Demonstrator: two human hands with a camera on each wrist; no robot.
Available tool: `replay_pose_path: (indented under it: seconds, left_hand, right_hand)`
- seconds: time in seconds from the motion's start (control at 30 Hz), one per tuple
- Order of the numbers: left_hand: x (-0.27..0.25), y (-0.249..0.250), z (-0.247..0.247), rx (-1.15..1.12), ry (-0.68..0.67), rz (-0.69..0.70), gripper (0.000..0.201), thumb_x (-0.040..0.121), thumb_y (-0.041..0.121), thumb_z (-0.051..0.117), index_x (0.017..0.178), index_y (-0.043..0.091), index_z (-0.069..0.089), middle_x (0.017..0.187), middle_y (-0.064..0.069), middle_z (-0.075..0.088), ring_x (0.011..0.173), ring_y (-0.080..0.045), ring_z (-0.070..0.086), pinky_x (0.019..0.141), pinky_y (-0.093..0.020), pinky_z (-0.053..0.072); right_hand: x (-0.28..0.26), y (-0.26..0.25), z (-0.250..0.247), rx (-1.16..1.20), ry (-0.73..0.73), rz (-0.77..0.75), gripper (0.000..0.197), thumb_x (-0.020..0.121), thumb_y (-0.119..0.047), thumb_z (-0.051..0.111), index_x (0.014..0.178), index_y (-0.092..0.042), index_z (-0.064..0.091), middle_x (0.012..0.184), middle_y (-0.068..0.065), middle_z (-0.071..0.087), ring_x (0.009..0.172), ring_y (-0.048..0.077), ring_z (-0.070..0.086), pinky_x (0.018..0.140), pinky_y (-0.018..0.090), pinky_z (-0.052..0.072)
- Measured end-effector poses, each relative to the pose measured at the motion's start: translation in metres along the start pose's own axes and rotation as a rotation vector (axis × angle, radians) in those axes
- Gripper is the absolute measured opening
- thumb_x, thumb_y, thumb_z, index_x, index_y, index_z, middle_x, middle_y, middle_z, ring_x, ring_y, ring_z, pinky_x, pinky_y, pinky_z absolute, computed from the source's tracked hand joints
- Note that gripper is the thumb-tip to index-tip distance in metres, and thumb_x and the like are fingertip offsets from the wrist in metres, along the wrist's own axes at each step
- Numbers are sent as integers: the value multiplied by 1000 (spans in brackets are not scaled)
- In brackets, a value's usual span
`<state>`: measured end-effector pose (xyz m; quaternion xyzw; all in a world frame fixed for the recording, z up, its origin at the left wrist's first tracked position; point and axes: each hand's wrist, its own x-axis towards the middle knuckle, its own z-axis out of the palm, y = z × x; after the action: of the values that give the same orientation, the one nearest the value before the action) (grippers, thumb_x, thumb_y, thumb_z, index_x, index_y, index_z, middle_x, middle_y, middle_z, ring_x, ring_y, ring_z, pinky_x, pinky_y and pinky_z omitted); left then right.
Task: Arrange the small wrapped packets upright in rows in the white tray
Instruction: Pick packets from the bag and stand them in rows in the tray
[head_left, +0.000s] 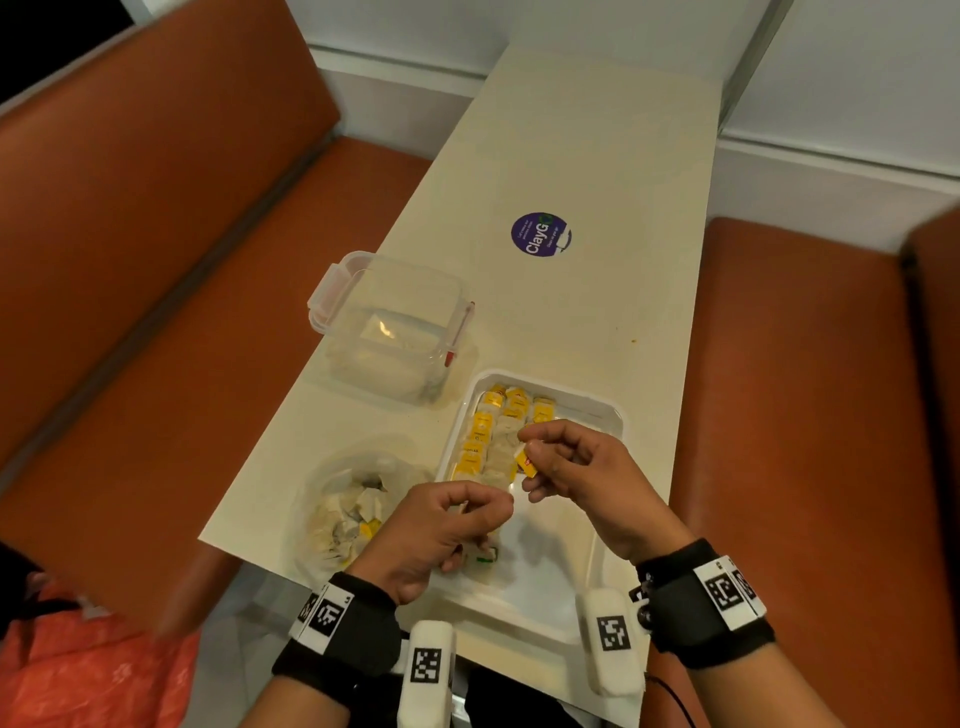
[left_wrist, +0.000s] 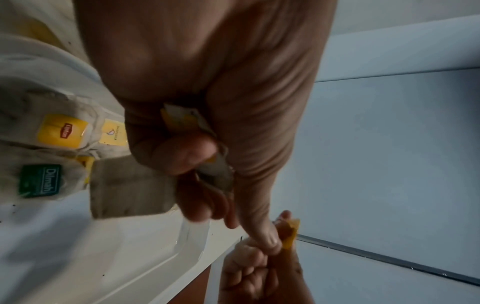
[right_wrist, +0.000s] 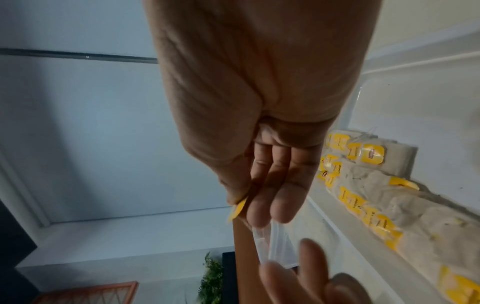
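Head view looks down on orange benches (head_left: 130, 249) either side of a long cream table (head_left: 587, 171), with a round purple sticker (head_left: 541, 235) near its middle. At the near end sits the white tray (head_left: 597, 561), its short side toward the person. Left of it, a clear box (head_left: 395, 332) with a clip lid stands farther back, and a clear bag (head_left: 345, 509) of loose packets lies nearer.

Rows of packets (head_left: 491, 431) fill the far left part of the tray, yellow tags up; the right wrist view shows them (right_wrist: 363, 197) packed side by side along the wall. A green-tagged packet (head_left: 483, 555) lies in the near part of the tray, under the left hand.

Both forearms reach in from the near edge, wrists banded in black straps with square markers. The left hand (head_left: 441, 525) hovers over the tray's near left side, knuckles up, fingers curled; the left wrist view shows them (left_wrist: 182, 152) closed round a packet (left_wrist: 182, 119) against the palm. The right hand (head_left: 582, 467) is held above the tray's middle, just beyond the left, thumb and forefinger pinching a yellow tag (head_left: 525, 462), the other fingers loosely bent. In the right wrist view that tag (right_wrist: 237, 209) sits edge-on between thumb and fingertips.
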<state>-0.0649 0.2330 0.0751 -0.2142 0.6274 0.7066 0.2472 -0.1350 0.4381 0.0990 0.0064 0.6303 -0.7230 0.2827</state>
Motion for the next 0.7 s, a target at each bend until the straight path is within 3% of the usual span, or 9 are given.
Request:
replay_pose_path:
  seconds: [0.17,0.33,0.4,0.47,0.53,0.57,0.63,0.7]
  left_hand:
    - [-2,-1,-5,-276,37,-63,40,83,15,81,121,7,74,111,-21,77,86,-13,72,45,-20,31]
    - [-2,-2,-7,-339,44,-48,63,65,15,89,127,16,73,127,-4,76,121,-19,70,50,-21,29]
    - [-1,-4,-8,-292,28,-11,50,82,4,80,129,22,73,128,-3,76,120,-20,71,47,-19,32]
    - [-2,-1,-5,-171,20,28,49,92,-1,72,128,33,75,127,0,76,104,-16,73,48,-18,37]
    - [0,2,-2,-11,23,103,52,94,5,74,130,43,72,123,2,76,88,-9,70,55,-18,45]
    - [1,4,1,49,36,149,53,94,11,76,132,47,69,122,1,75,88,-8,70,62,-19,51]
    - [6,6,4,147,52,233,53,92,25,82,133,53,66,118,0,73,105,-11,72,85,-30,60]
    - [7,8,7,261,35,284,43,87,36,84,124,53,70,110,1,74,112,-13,69,101,-44,56]
  right_hand:
    - [-10,-15,-1,16,-110,-42,24,96,-17,66,116,-8,75,87,14,66,81,27,69,83,39,60]
    - [-16,-27,1,-12,-196,-48,22,98,-14,63,114,-2,73,87,13,69,84,29,69,87,43,59]
    - [-17,-31,2,-24,-214,-45,21,99,-13,62,113,-1,72,88,14,70,84,31,69,88,46,58]
    - [-19,-33,3,-18,-228,-43,20,99,-11,61,113,1,71,89,16,70,85,32,68,85,43,59]
    - [-20,-34,4,-19,-244,-44,20,99,-11,61,112,1,71,89,17,71,85,33,68,87,45,58]
    - [-21,-35,4,-26,-249,-44,20,99,-12,62,111,0,71,89,17,71,85,33,68,88,49,56]
    - [-22,-37,5,-31,-252,-44,18,98,-13,63,109,-3,72,89,14,72,86,34,68,89,50,53]
    - [-22,-39,6,-38,-251,-46,15,98,-13,63,107,-7,74,89,13,72,86,33,66,86,45,51]
